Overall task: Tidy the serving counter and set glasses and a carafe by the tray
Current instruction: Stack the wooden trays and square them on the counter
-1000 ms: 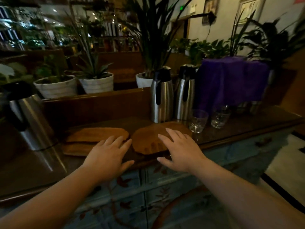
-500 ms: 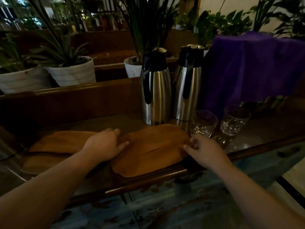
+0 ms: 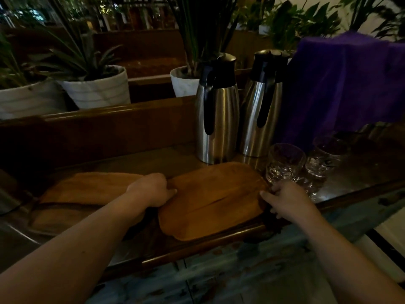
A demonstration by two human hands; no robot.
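Observation:
A brown wooden tray [image 3: 210, 200] lies on the dark counter [image 3: 350, 178] near its front edge. My left hand [image 3: 153, 189] grips the tray's left edge, and my right hand [image 3: 285, 198] grips its right edge. Two clear cut glasses [image 3: 285, 162] [image 3: 326, 156] stand just right of the tray, the nearer one close to my right fingers. Behind the tray stand two steel carafes [image 3: 217, 115] [image 3: 263, 106] with black lids and handles. A second wooden tray [image 3: 87, 187] lies to the left.
A purple cloth [image 3: 346, 84] covers something at the back right. White plant pots [image 3: 98, 88] [image 3: 184, 80] sit on a ledge behind a raised wooden back panel [image 3: 98, 132]. Part of another steel vessel [image 3: 8, 200] shows at the far left edge.
Both hands went from hovering flat over the trays to closing on the left and right edges of the right-hand tray. The camera moved closer and lower.

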